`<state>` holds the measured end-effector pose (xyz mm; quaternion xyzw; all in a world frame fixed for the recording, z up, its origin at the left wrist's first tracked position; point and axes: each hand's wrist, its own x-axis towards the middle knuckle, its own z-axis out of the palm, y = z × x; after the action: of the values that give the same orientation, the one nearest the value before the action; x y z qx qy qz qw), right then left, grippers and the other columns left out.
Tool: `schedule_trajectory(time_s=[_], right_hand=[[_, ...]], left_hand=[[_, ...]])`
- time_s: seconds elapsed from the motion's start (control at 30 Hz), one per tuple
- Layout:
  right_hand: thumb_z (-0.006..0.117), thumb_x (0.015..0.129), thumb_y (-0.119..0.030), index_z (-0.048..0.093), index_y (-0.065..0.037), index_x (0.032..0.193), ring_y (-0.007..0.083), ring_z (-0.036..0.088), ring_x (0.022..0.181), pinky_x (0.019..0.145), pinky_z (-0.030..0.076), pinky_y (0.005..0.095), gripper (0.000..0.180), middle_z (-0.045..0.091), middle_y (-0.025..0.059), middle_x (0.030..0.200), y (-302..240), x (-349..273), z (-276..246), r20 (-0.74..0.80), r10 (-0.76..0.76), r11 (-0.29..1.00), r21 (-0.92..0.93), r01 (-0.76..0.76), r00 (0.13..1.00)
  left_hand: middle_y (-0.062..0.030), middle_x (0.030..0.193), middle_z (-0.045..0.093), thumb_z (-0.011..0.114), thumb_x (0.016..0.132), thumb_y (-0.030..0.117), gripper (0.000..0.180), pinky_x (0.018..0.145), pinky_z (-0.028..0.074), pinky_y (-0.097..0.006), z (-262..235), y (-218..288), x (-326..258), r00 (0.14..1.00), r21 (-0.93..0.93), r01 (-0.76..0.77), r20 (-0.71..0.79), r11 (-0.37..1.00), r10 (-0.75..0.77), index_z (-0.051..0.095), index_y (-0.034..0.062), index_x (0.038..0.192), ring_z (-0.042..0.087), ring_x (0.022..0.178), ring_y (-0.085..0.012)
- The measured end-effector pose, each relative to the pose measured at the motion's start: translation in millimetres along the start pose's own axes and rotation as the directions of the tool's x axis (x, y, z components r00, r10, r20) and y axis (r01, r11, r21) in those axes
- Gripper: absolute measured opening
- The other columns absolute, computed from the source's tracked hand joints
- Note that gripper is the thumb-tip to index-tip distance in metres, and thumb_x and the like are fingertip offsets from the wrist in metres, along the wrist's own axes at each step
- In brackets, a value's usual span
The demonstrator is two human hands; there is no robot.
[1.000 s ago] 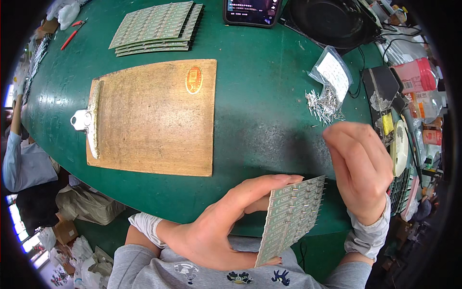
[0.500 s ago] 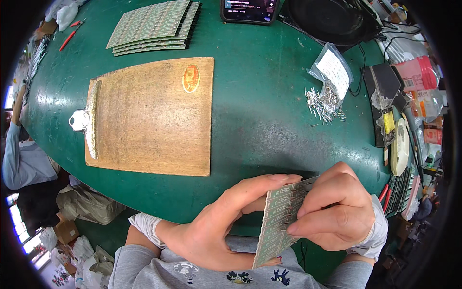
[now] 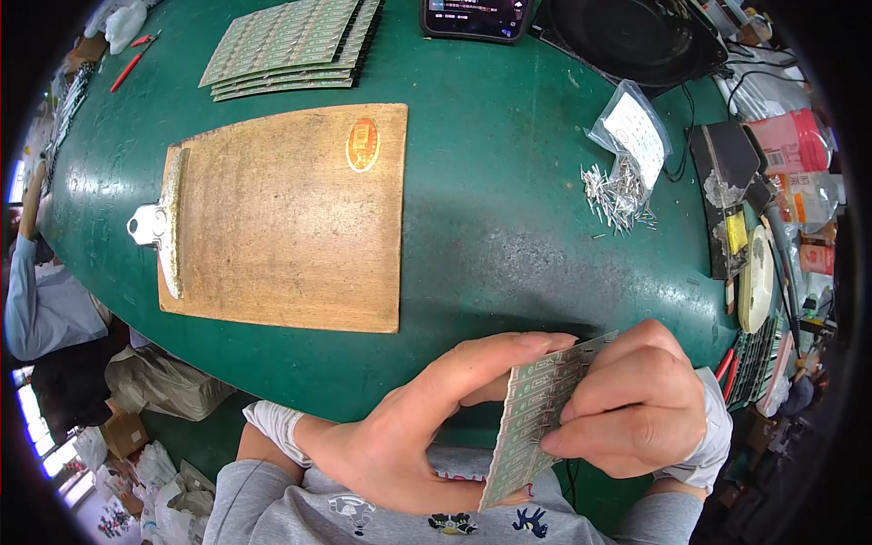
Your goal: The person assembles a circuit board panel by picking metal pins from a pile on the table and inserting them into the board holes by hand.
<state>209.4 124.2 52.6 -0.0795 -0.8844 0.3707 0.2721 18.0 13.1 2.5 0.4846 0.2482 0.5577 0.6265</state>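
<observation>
A green circuit board panel [image 3: 525, 445] with rows of repeated printed outlines stands tilted on edge near my body. My left hand [image 3: 400, 431] grips it by opposite edges, fingers at the far edge and thumb side at the near one. Against the board's right-hand face, my right hand [image 3: 640, 409] is closed in a pinch, thumb and forefinger touching the surface. A thin metal bit shows by these fingertips, but what they hold is too small and hidden to name. Beyond the right hand lies a heap of small metal leaded parts [image 3: 613, 200], spilling from a clear plastic bag [image 3: 633, 136].
A wooden clipboard [image 3: 291, 222] lies left of centre on the green table [image 3: 490, 163]. Behind it are stacked circuit board panels [image 3: 277, 50], red-handled pliers [image 3: 132, 68] and a phone [image 3: 474, 20]. A black round tray [image 3: 627, 36] and cables crowd the back right. Another person's sleeve [image 3: 50, 304] shows at far left.
The board and my right hand have shifted slightly right and nearer to me. My left hand keeps its grip, and my right fingers stay pinched at the board.
</observation>
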Motion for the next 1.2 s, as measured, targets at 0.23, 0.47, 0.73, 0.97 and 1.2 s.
schedule_trajectory(time_s=[0.23,0.47,0.73,0.97,1.2], right_hand=[[0.066,0.058,-0.013,0.074,-0.01,0.09,0.0156,0.057,0.077,0.059,0.047,0.025,0.033,0.062,0.0002,0.093,-3,-3,6,-0.008,-0.147,0.963,-0.23,0.141,0.989],[0.065,0.064,-0.013,0.074,-0.013,0.098,0.013,0.056,0.084,0.064,0.042,0.0231,0.036,0.063,-0.0025,0.101,-6,-19,-2,0.103,-0.286,0.818,-0.491,0.299,0.953],[0.064,0.06,-0.007,0.066,0.0,0.087,0.0224,0.06,0.07,0.056,0.048,0.0298,0.027,0.061,0.0077,0.084,27,18,-28,0.076,0.028,0.649,-0.76,0.04,0.997],[0.065,0.065,-0.005,0.062,0.0,0.089,0.0237,0.06,0.076,0.059,0.049,0.0334,0.025,0.059,0.0079,0.088,25,26,-31,0.278,0.266,0.516,-0.85,0.108,0.923],[0.069,0.063,0.004,0.062,0.0,0.09,0.0251,0.061,0.076,0.059,0.05,0.0344,0.028,0.06,0.0088,0.087,27,26,-30,0.215,0.286,0.58,-0.814,0.01,0.934]], left_hand=[[-0.0313,0.146,0.034,0.089,0.059,-0.006,0.115,0.108,0.04,-0.048,-1,1,0,1.0,0.001,0.013,-0.003,1.0,-0.013,0.018,0.0091,0.148,0.043,0.134,-0.0372],[-0.0314,0.147,0.031,0.088,0.06,-0.008,0.117,0.108,0.04,-0.049,-1,0,0,1.0,-0.028,0.016,0.015,0.999,-0.016,0.015,0.0089,0.149,0.042,0.134,-0.0371],[-0.0273,0.151,0.027,0.079,0.074,-0.003,0.096,0.112,0.035,-0.041,2,-7,-2,0.998,-0.095,-0.061,-0.042,0.994,0.057,0.017,-0.0053,0.147,0.038,0.138,-0.0323],[-0.0275,0.151,0.027,0.079,0.074,-0.005,0.096,0.112,0.034,-0.041,3,-5,-1,0.999,-0.067,-0.046,-0.031,0.997,0.044,0.017,-0.0055,0.147,0.038,0.138,-0.0322],[-0.0271,0.152,0.026,0.078,0.073,-0.006,0.096,0.112,0.034,-0.04,2,-5,0,0.997,-0.068,-0.071,-0.038,0.995,0.068,0.017,-0.0053,0.147,0.038,0.137,-0.032]])
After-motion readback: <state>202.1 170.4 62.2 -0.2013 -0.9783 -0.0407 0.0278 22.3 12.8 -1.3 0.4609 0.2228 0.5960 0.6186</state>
